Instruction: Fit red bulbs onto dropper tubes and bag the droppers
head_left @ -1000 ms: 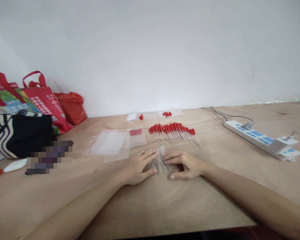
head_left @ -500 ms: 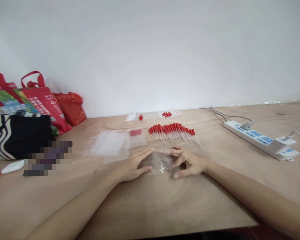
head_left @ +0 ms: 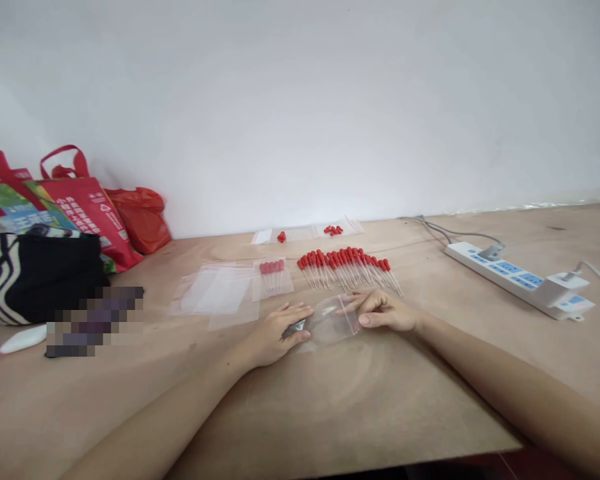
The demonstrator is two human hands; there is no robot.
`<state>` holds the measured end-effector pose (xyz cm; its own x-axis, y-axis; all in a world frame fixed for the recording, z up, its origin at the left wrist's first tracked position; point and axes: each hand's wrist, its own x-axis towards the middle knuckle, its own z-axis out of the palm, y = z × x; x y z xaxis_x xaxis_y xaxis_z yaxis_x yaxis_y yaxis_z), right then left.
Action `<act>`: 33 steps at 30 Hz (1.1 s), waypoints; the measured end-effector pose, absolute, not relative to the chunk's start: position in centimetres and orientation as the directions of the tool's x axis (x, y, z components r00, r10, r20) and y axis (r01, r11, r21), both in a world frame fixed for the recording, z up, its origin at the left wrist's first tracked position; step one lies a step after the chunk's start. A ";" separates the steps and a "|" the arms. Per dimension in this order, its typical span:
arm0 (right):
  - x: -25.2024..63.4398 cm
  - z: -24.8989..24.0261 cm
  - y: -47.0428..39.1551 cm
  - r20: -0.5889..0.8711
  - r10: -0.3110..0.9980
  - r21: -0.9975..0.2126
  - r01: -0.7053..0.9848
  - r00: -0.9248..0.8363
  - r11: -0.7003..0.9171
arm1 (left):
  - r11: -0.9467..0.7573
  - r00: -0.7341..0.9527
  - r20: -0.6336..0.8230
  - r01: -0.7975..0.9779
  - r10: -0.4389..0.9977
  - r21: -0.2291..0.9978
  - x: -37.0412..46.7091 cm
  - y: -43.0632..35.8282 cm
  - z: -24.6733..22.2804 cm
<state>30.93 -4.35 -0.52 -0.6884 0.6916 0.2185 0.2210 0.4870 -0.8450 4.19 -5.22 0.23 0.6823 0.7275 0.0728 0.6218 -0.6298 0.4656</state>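
Observation:
A clear zip bag [head_left: 333,323] lies on the table between my hands, its zip edge toward the right. My left hand [head_left: 280,335] grips the bag's left end, with fingers over it and thumb at the near side. At the zip edge my right hand [head_left: 383,311] pinches the bag with its thumb; its bent fingers are at the opening, and I cannot tell whether any are inside. Just beyond lies a row of droppers [head_left: 350,265] with red bulbs and clear stems. Left of the row, a filled bag [head_left: 273,278] holds several more droppers.
Flat clear bags [head_left: 215,290] overlap at left. Loose red bulbs [head_left: 333,230] lie on bags near the wall. A white power strip [head_left: 517,277] with cables stands at right. Carrier bags [head_left: 90,213] and a black striped cloth item [head_left: 45,273] crowd the left.
The bag has been drawn out flatter, and its zip edge has shifted right with my right hand. My right thumb has moved onto that edge. My left hand has moved slightly right.

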 end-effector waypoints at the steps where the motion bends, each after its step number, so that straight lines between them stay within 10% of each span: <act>1: 31.2 -0.4 -3.9 0.214 0.730 -0.837 0.262 -0.650 0.479 | -0.630 0.684 0.074 0.617 0.725 0.472 4.1 -5.2 0.1; 9: 32.6 0.2 3.0 0.303 0.920 -0.566 0.823 0.249 -0.036 | -0.637 0.686 0.097 0.601 0.721 0.483 3.9 -4.9 -0.5; 23: 31.5 1.6 4.4 0.157 0.955 -0.484 0.863 0.252 -0.148 | -0.643 0.684 0.111 0.599 0.721 0.478 3.9 -4.9 -0.7; 28: 31.6 0.5 0.6 0.193 0.970 -0.889 0.445 0.146 0.110 | -0.634 0.676 0.112 0.603 0.729 0.483 3.9 -5.0 -0.7; 33: 30.1 -1.6 -2.8 0.188 0.976 -0.982 0.049 0.111 0.184 | -0.627 0.673 0.103 0.608 0.733 0.487 4.0 -5.1 -0.3</act>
